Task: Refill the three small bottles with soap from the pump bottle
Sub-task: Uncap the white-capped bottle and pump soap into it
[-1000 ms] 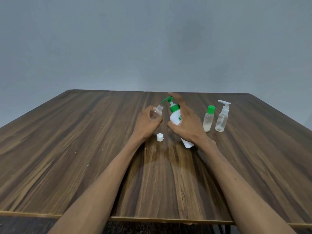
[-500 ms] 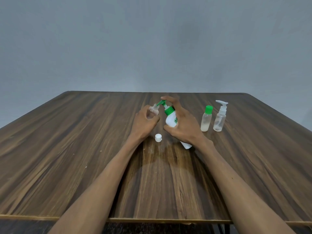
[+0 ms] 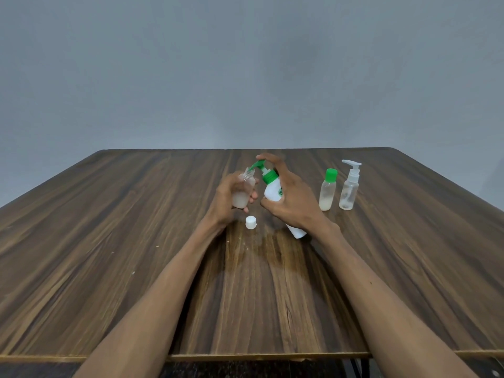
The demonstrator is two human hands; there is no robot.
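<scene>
Green-collared and white-bodied, the pump bottle (image 3: 272, 190) leans to the left in the right hand (image 3: 293, 199), its base (image 3: 297, 232) low near the wooden table (image 3: 109, 241) behind the wrist. The hand's fingers wrap the bottle's body, the thumb curled against its near side, while a forefinger (image 3: 268, 158) lies over the top of the green pump head (image 3: 259, 164). The spout points left and down, its tip right at the open neck of a small clear bottle (image 3: 244, 190).

That uncapped bottle is held off the table in the left hand (image 3: 227, 200), fingers and thumb curled round its lower half. It tilts slightly toward the pump, and a pale, cloudy layer shows in its lower part. Whether soap is flowing from the spout cannot be told.

Just below the two hands, a white cap (image 3: 251, 222) sits on the table, apart from both, between the left wrist and the pump bottle's base.

To the right of the right hand stand the other two small bottles, upright, close side by side. The nearer one, the green-capped bottle (image 3: 327, 190), holds a pale layer at its bottom. Beside it on the right, the spray bottle (image 3: 349, 186) is clear with a white pump top whose nozzle points right; a little liquid shows at its base.

Both bare forearms reach in from the near edge of the table. A plain grey wall (image 3: 245, 72) fills the background.
</scene>
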